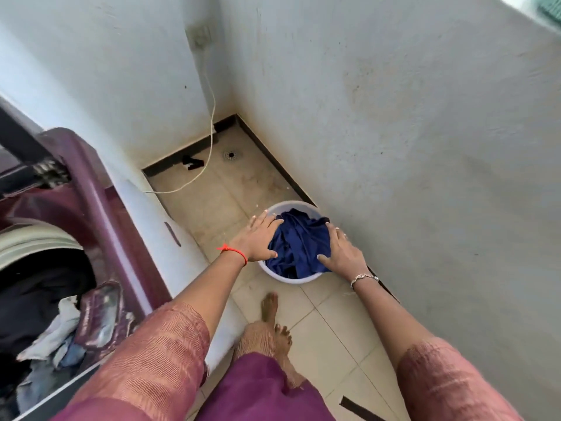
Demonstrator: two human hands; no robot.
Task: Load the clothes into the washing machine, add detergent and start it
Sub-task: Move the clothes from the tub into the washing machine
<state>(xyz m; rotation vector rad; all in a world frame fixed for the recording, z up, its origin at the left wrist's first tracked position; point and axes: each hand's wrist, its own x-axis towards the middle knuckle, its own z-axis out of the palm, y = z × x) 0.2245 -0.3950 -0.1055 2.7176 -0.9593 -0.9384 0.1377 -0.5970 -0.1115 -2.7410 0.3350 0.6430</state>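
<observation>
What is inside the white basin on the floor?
Crumpled dark blue cloth fills the white basin. The left hand and right hand lie on it. Anything under the cloth, and the basin's bottom, is covered and cannot be seen.

Washing machine (100, 208) cut off by left and bottom edges; the panel at its back is smeared and unreadable. Clothes (57, 329) in the drum: the dark part shows no separate pieces. Blue cloth (299, 241) hides the inside of the basin (291, 279). Left hand (258, 235) covers the left rim, right hand (341, 253) covers the cloth's right edge. Small black thing (192, 162) by the skirting is too small to tell. Wall socket (198, 36) blurred (plug not clear). Green thing (549, 9) clipped by the top right corner.
</observation>
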